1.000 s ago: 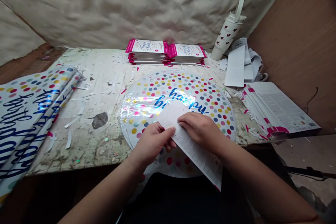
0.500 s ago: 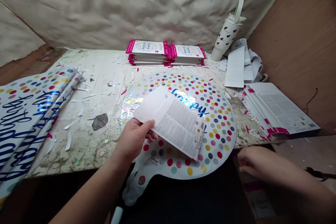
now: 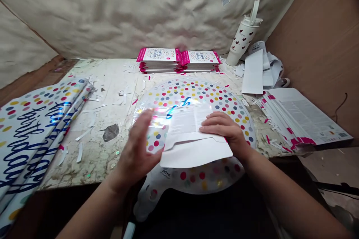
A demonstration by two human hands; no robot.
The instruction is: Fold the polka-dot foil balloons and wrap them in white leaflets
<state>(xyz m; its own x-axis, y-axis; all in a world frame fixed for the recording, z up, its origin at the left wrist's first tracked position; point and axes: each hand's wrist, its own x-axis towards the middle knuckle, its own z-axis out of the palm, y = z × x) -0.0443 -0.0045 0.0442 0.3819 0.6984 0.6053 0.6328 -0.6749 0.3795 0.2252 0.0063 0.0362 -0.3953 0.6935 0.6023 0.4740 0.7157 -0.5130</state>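
Head view: your right hand rests open, flat on the folded paper insert, which lies on the polka-dot foil balloon at six o'clock on the worktop. Your left hand, blurred, is released, fingers spread, just beside the insert at nine o'clock.

A strip of worn, scrap-strewn white tabletop gives passage left of the round polka-dot foil balloon, as far as the folded foil balloons. Behind, the pink-edged card stacks leave only a narrow gap (a tight squeeze); the white-and-pink printed card pile sits just beside its right rim.
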